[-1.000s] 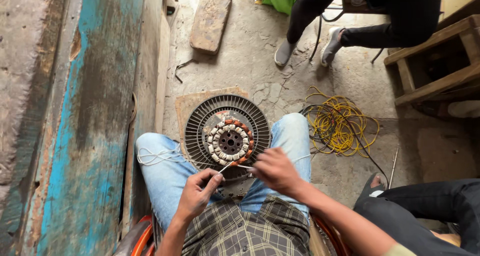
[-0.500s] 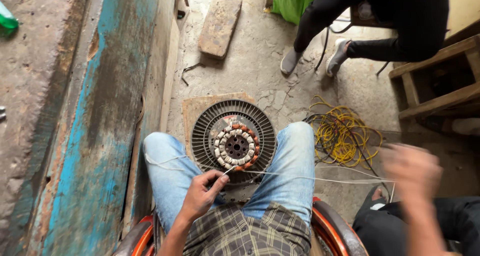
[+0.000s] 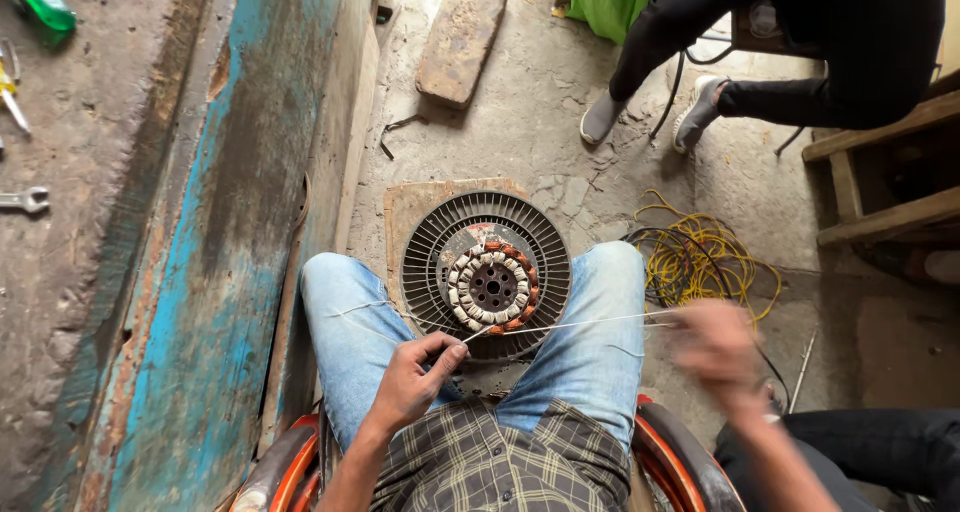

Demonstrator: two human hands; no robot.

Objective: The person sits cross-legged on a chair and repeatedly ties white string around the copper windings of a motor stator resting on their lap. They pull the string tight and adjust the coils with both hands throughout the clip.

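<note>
I'd keep the thread [image 3: 560, 325] taut: left hand [image 3: 415, 380] pinching it, right hand [image 3: 712, 344] (blurred, grip unclear) near the stator [image 3: 492, 286].

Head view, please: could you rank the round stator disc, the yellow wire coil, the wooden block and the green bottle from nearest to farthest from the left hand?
From the left hand:
1. Round stator disc, just ahead, between the knees.
2. Yellow wire coil, on the floor to the right.
3. Wooden block, farther ahead on the floor.
4. Green bottle, on the bench at far upper left.
</note>
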